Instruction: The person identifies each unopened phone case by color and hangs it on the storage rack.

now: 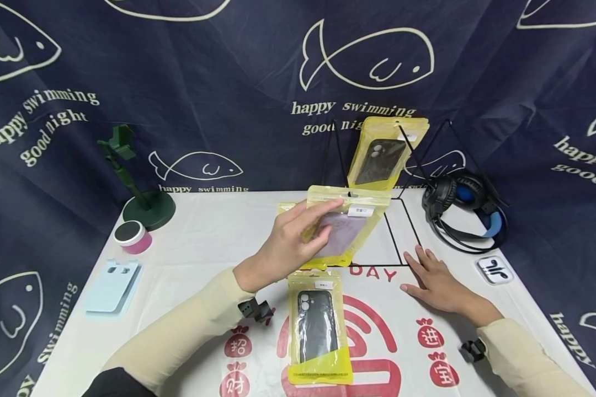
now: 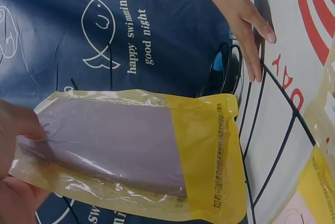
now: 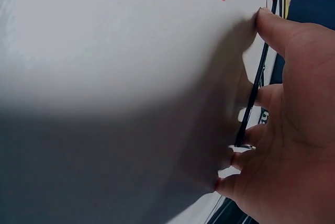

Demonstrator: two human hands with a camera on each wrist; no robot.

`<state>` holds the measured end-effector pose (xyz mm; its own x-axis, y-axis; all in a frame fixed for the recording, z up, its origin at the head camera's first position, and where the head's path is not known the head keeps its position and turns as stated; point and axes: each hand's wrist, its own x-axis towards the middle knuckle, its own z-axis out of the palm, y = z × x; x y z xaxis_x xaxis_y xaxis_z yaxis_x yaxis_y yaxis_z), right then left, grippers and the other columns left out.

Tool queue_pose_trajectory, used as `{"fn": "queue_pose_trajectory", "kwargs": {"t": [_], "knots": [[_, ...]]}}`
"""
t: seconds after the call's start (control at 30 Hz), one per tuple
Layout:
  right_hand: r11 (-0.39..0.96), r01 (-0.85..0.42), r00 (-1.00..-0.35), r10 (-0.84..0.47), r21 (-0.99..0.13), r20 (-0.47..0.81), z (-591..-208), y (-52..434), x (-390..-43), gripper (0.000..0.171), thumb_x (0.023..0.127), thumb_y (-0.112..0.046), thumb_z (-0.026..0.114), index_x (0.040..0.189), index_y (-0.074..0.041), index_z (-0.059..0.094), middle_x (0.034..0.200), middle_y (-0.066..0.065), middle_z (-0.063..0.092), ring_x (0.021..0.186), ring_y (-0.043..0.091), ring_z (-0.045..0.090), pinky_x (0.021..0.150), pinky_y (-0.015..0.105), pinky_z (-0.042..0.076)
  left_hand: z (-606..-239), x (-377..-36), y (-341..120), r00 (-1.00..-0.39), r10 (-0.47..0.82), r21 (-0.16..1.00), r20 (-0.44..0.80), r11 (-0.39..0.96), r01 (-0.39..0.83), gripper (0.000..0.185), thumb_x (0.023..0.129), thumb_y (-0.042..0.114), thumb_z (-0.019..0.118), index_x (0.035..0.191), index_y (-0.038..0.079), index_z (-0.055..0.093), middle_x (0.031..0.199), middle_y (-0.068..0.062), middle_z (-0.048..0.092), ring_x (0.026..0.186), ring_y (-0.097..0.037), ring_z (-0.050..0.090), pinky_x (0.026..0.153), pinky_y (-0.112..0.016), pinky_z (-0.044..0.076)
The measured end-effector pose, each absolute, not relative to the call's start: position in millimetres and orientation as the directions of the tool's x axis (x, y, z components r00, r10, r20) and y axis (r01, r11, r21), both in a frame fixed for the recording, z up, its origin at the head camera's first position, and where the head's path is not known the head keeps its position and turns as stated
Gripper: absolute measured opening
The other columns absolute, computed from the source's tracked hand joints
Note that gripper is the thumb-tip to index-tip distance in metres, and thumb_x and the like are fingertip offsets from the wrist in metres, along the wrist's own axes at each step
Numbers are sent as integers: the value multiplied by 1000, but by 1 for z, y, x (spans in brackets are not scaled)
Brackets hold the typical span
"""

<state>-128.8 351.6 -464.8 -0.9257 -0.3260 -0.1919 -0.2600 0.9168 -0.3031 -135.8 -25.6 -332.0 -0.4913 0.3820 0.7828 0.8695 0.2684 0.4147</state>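
Note:
My left hand (image 1: 298, 234) pinches the upper part of a clear and yellow zip bag holding a lavender phone case (image 2: 115, 145). The bag is tilted in front of a black wire display rack (image 1: 394, 237), overlapping part of its base in the head view. My right hand (image 1: 434, 278) lies low at the table, fingers spread and fairly straight, fingertips right at the rack's front right corner. Behind the held bag, a bagged dark phone case (image 1: 379, 160) hangs at the rack. Nearer me, a bagged black phone case (image 1: 319, 325) lies flat on the white table.
A black and blue headset (image 1: 464, 207) and a small white case (image 1: 495, 270) are on the right. To the left are a green stand (image 1: 149, 209), a pink jar (image 1: 134, 237) and a light blue phone holder (image 1: 111, 289). A dark fish-print curtain (image 1: 258, 99) closes off the back.

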Motion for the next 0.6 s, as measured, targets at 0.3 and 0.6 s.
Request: {"fn": "queue_pose_trajectory", "kwargs": {"t": [0.3,0.6], "knots": [[913,-261,-924,-330,-314,-191,-464,353,-128,88,93,-51,62,157,0,27,162,36,11,148,58,9,111,78,12,-331,-139,-25,-473,376,408,797,244,880,43,89,-4,66,131,1,60,121,-17,67,99,-18,67,86,-20,57],[912,-273,-924,-337,-306,-181,-464,352,-128,88,93,-51,62,156,1,28,161,36,12,148,59,11,111,78,13,-329,-144,-26,-467,375,391,801,263,882,44,89,-3,66,132,1,60,119,-16,68,99,-18,67,84,-20,57]]}}
